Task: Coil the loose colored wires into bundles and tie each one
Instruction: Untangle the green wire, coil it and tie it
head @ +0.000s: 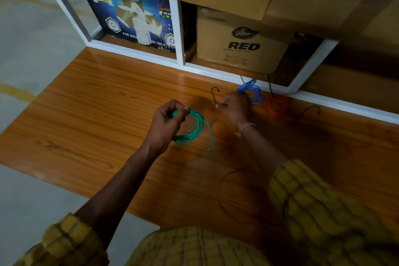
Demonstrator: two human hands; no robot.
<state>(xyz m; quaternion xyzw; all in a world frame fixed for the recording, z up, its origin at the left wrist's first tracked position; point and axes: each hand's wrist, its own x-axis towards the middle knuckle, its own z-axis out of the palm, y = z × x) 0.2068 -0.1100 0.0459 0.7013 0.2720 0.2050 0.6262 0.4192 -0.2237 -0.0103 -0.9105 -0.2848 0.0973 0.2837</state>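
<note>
- Left hand [167,120] up front, fingers [184,108] pinched shut on the top of the green wire coil [191,129], holding it lifted just over the wooden tabletop [103,110].
- Green loops hang below and to the right of that hand, and one loose green tail [210,136] curves down off the coil's right side toward the tabletop.
- Right hand [235,108] sits to the right of the green coil, a little farther back, fingers curled closed around a thin black tie [214,98]; the tie's hooked end pokes up just left of the knuckles.
- Blue wire bundle [251,92] lies right behind the right hand, touching or nearly touching it; I cannot tell which.
- Orange-red wire bundle [277,104] rests to the right of the blue one, close beside it, near the white shelf frame [194,69].
- Another black tie [311,109] lies on the tabletop farther right of the orange-red bundle.
- Thin red wire [224,181] loops loose on the tabletop nearer than the green coil, beside the right forearm's yellow checked sleeve [313,196].
- Behind it all, on the shelf: a blue adhesive tape box [131,19] back left of the coil, and a brown carton marked RED [241,43] back right.
</note>
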